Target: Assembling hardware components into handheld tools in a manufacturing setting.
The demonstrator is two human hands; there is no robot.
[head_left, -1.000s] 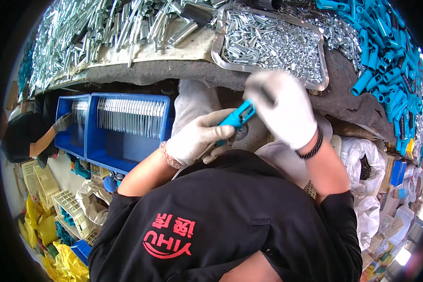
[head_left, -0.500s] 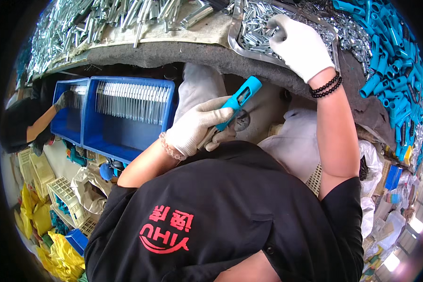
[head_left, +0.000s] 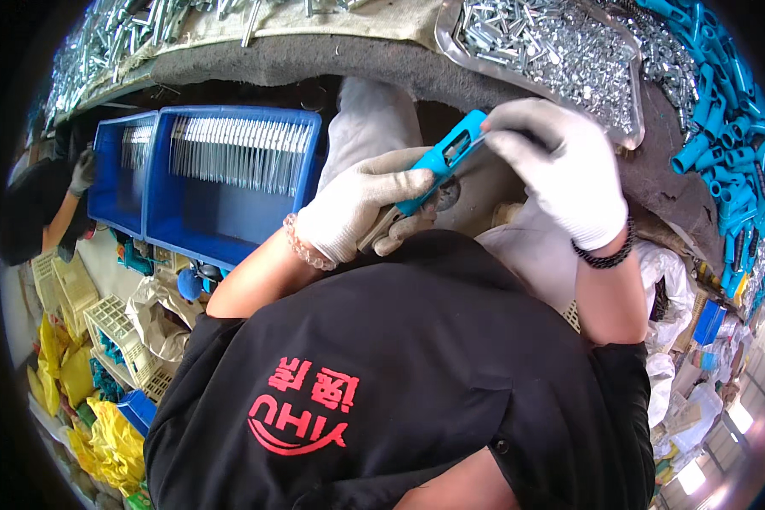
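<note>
My gloved left hand [head_left: 357, 204] is wrapped round a teal tubular part [head_left: 446, 153] with a long slot cut in its side. A metal piece [head_left: 381, 228] sticks out at the lower end of it. At the slotted upper end is my gloved right hand [head_left: 561, 157], thumb and fingertips pinched together. A thin metal pin [head_left: 478, 141] shows between those fingertips and the slot; how far it enters the slot cannot be made out. The metal tray [head_left: 535, 64] beyond my right hand is filled with small shiny metal pins.
Blue bins [head_left: 229, 246] with rows of thin metal pieces stand on the left, a co-worker's gloved hand [head_left: 83, 170] beside them. Many teal tubes [head_left: 731, 136] are heaped at the far right. A grey cloth edge [head_left: 314, 61] lines the bench. Cream crates [head_left: 115, 331] sit lower left.
My right hand has come down from the tray of pins to the upper end of the teal part, with a pin at its fingertips. My left hand still grips the teal part.
</note>
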